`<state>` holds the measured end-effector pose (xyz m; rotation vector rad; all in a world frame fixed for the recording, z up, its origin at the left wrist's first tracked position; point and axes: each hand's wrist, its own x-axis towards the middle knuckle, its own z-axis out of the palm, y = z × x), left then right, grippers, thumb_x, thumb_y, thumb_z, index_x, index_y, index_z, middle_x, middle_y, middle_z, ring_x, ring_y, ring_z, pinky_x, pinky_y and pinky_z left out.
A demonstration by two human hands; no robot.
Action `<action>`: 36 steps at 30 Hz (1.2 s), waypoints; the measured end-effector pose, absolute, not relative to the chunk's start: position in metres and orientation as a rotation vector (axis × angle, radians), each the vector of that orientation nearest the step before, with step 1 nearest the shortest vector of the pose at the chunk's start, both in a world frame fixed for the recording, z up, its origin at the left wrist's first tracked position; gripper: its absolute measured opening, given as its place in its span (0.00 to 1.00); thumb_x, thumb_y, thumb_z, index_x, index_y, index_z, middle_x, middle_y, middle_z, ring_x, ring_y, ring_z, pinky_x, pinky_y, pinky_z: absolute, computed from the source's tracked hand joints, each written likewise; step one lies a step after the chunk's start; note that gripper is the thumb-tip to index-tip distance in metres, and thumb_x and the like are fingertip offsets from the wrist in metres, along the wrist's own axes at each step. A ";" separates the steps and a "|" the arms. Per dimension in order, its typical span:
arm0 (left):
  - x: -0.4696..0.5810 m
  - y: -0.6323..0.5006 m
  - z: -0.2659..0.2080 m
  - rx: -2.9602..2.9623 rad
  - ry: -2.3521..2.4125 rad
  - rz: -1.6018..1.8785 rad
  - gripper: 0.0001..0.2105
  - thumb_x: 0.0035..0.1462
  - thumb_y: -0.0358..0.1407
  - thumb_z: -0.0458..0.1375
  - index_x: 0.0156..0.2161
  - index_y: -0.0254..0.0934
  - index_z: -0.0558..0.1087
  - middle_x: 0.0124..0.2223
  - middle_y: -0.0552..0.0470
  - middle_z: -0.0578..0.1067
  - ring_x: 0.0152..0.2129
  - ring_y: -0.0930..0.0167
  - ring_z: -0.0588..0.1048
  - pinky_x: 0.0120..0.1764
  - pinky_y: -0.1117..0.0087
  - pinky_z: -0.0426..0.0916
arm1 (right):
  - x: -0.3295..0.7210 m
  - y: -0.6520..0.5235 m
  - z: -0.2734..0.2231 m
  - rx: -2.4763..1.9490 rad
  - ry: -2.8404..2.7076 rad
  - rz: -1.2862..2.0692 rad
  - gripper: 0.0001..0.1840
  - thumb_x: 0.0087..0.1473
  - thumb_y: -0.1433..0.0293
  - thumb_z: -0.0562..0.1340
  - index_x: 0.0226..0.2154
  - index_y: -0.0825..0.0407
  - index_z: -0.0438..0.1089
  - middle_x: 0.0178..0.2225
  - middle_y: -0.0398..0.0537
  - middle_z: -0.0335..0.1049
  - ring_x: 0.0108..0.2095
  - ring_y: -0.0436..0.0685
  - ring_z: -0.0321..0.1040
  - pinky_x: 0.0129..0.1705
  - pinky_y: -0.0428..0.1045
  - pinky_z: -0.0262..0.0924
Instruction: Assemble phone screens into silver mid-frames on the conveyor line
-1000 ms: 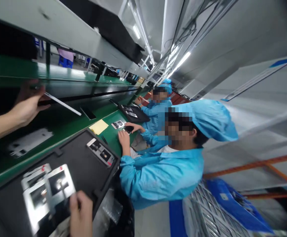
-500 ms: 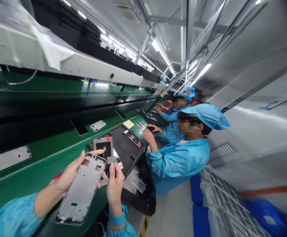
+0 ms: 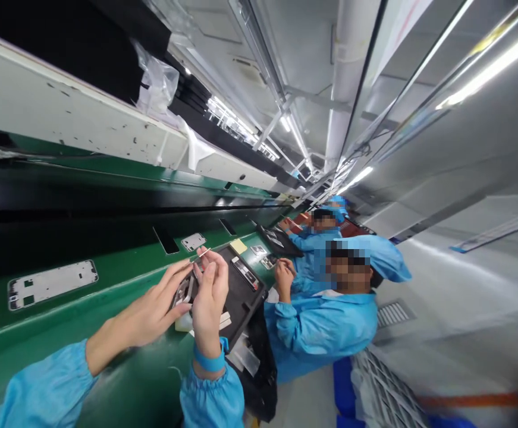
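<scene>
My left hand (image 3: 158,306) is closed, thumb below and fingers above, on a phone frame (image 3: 184,290) with a silvery rounded rim. The frame is tilted and mostly hidden behind the fingers. Close against it, my right hand (image 3: 209,297) has its fingertips pinched on a thin pale strip (image 3: 204,252), too small to identify. Beneath both hands is a dark tray (image 3: 237,304) on the green bench. White blocks (image 3: 225,321) lie at the tray's near side, and a phone part (image 3: 245,273) with a red end rests farther in.
On the belt to the left lie a white phone plate (image 3: 53,284), a black phone panel (image 3: 166,240) and a smaller white plate (image 3: 193,241). A yellow pad (image 3: 238,246) sits beyond the tray. At the right, a co-worker (image 3: 321,327) in blue handles small parts.
Both hands have come together higher up. The phone frame, earlier broad side up in my left hand, is turned and largely covered. The grey part with a red patch is out of sight. The view has shifted.
</scene>
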<state>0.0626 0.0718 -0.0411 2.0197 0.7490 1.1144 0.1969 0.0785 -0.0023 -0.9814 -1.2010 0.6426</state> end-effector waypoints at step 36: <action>0.033 0.063 -0.007 0.875 0.085 0.911 0.34 0.74 0.58 0.43 0.73 0.37 0.60 0.46 0.33 0.83 0.34 0.58 0.83 0.37 0.59 0.77 | 0.216 0.044 -0.041 -0.859 -1.257 1.406 0.43 0.63 0.32 0.47 0.47 0.49 0.76 0.25 0.44 0.67 0.28 0.60 0.72 0.42 0.59 0.75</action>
